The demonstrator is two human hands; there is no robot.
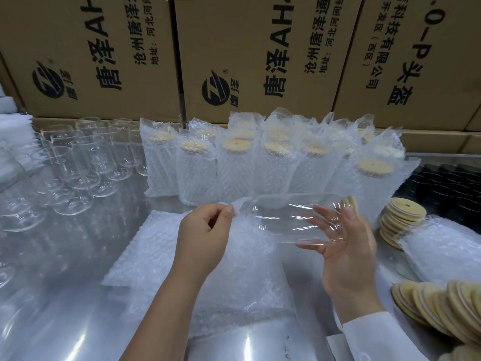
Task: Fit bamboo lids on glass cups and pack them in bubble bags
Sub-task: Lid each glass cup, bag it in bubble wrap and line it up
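Your right hand [346, 251] has its grip clamped round the glass cup [289, 217], fingers spread behind the glass and thumb on top. The bamboo lid [350, 203] sits on the cup's end just past that thumb. You hold the cup lying sideways with its base aimed at your left hand [205, 235], which I judge is so it can slide base first into a bag.

Your left grip is pinched together on the edge of a bubble bag [244, 241], just beside the cup's base. It lifts that edge, probably to open the mouth. The cup is not yet inside.

Beneath both grips a pile of flat bags [161, 251] lies on the shiny metal surface [65, 321]. Beyond the grips stand rows of packed cups [234, 173], upright in their bags with lids showing. Out past your left grip stand bare glasses [83, 162] without lids, and past your right grip are stacks of loose lids [400, 217]. Printed cardboard boxes [91, 53] wall off the back of the surface.
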